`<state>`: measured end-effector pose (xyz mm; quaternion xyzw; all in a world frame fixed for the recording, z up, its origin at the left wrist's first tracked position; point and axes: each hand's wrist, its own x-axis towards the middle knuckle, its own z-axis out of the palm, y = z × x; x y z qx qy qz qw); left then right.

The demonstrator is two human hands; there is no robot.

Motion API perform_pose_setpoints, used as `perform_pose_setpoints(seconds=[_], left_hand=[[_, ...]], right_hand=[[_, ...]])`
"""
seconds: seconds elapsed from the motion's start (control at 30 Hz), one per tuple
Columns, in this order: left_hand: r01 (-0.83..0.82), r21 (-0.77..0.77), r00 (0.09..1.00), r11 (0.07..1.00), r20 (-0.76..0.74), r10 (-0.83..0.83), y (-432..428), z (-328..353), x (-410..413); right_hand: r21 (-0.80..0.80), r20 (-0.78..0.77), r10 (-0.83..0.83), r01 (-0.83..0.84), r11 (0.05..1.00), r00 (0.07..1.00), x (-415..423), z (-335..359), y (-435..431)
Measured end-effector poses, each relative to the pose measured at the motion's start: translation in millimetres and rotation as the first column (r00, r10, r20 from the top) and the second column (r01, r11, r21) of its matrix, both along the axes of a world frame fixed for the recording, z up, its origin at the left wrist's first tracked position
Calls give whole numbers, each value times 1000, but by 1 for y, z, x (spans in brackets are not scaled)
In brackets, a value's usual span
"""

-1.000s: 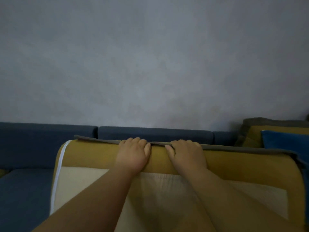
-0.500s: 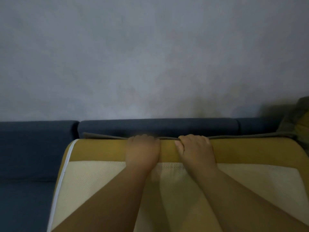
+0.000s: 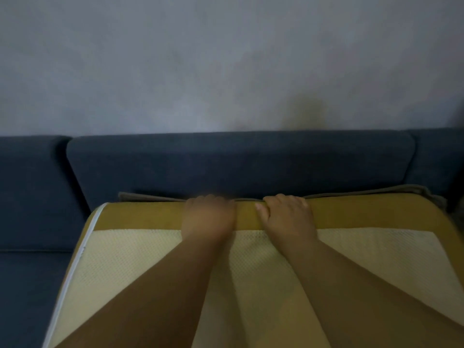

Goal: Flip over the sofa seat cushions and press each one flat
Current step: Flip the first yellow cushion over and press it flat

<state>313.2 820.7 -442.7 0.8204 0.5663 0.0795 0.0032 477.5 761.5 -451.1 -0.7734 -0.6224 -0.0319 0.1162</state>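
Observation:
A mustard seat cushion (image 3: 140, 217) with a cream mesh underside panel and a white zipper edge on its left fills the lower view, tilted with its far edge toward the sofa's back. My left hand (image 3: 208, 218) and my right hand (image 3: 287, 216) sit side by side on that far edge, fingers curled over it and gripping it. A grey-brown fabric strip (image 3: 150, 197) shows just behind the far edge. Both forearms lie across the cream panel.
The dark blue sofa back cushion (image 3: 238, 164) stands right behind the held cushion, with another blue back cushion (image 3: 30, 187) to the left. A blue seat (image 3: 27, 285) lies at lower left. A grey wall (image 3: 226, 59) rises above.
The cushion's far edge has come down and away from me, showing more of the blue back cushion. Both hands keep their grip. The pile of cushions at the right has left the view.

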Motion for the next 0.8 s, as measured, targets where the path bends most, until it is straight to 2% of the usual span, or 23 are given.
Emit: perform_pose_setpoints(seconds=[0.1, 0.23, 0.33, 0.8], left_hand=[[-4, 0, 1000, 1000, 8, 4, 3, -40, 1], [-18, 80, 999, 997, 52, 14, 7, -73, 2], [-20, 112, 997, 994, 74, 12, 8, -76, 4], [-3, 67, 998, 998, 68, -1, -9, -107, 0]], right_hand=[[19, -26, -3, 4, 1000, 1000, 0, -41, 4], [91, -42, -10, 14, 996, 999, -1, -72, 11], [119, -46, -1, 6, 993, 999, 0, -77, 11], [86, -32, -5, 8, 996, 999, -1, -105, -8]])
